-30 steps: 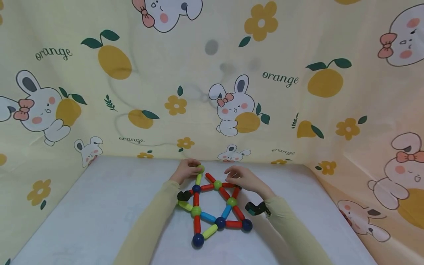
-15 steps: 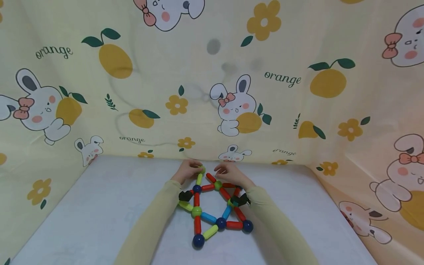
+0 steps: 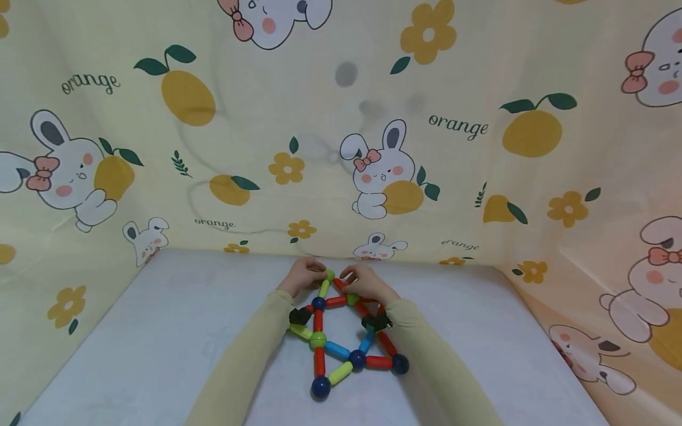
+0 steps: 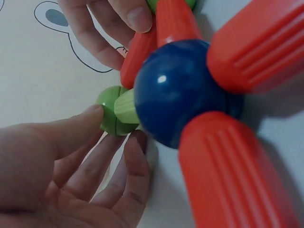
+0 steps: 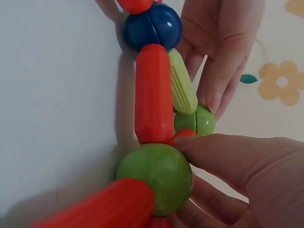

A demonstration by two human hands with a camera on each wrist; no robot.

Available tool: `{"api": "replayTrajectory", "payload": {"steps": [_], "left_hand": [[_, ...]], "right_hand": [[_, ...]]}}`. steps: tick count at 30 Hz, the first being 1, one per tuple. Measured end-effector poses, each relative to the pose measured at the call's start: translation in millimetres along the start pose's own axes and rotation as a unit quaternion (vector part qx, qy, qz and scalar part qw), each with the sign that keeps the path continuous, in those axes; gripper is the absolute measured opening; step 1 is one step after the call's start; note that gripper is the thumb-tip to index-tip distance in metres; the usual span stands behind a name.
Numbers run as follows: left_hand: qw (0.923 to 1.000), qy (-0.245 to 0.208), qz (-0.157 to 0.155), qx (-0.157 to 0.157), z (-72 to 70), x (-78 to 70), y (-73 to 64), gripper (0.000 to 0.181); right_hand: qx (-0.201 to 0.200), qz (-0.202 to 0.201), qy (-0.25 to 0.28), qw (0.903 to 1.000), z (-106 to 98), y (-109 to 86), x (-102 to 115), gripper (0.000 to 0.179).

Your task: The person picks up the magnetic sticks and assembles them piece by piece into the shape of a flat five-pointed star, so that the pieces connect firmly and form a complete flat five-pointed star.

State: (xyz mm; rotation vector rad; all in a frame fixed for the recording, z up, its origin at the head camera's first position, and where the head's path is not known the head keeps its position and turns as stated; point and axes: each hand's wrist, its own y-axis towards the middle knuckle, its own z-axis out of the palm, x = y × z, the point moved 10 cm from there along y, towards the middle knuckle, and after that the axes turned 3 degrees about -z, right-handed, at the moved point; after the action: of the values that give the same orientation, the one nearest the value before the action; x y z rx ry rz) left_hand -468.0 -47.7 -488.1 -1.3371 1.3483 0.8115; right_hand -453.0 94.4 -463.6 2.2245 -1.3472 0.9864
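Note:
My left hand (image 3: 303, 276) pinches a green ball (image 4: 109, 109) at the far tip of a flat construction of magnetic rods and balls. A yellow-green rod (image 4: 126, 107) joins that ball to a dark blue ball (image 4: 171, 90). Beside it, my right hand (image 3: 367, 284) pinches a short red rod (image 4: 137, 59) that slants from a second green ball (image 5: 156, 175). The red rod's far end lies close by the held green ball; whether they touch is hard to tell. My right forearm and wrist camera hide part of the construction's right side.
The construction continues toward me with red, blue and yellow-green rods, a near dark blue ball (image 3: 321, 387) and another at the right (image 3: 400, 364). It rests on a white table (image 3: 160, 331). A patterned cloth (image 3: 298, 118) rises behind and at the sides.
My right hand has moved left from above the right-hand rods and now grips the loose-ended red rod. The left hand keeps its pinch, with the green ball shifted slightly right toward that rod.

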Motion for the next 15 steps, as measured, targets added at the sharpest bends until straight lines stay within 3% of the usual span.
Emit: {"api": "replayTrajectory", "payload": {"steps": [8,11,15], "left_hand": [[0.9997,0.015,-0.016,0.011,0.3,1.9,-1.6,0.024],[0.9993,0.011,-0.016,0.031,1.5,3.2,-0.3,0.026],[0.9971,0.007,-0.018,0.073,2.6,6.6,-4.5,0.035]], "right_hand": [[0.007,0.027,0.029,0.9992,3,0.6,-7,0.028],[0.014,0.032,0.041,0.9986,3,-0.1,-13,0.028],[0.021,0.009,0.042,0.9989,-2,-4.9,-15,0.030]]}}
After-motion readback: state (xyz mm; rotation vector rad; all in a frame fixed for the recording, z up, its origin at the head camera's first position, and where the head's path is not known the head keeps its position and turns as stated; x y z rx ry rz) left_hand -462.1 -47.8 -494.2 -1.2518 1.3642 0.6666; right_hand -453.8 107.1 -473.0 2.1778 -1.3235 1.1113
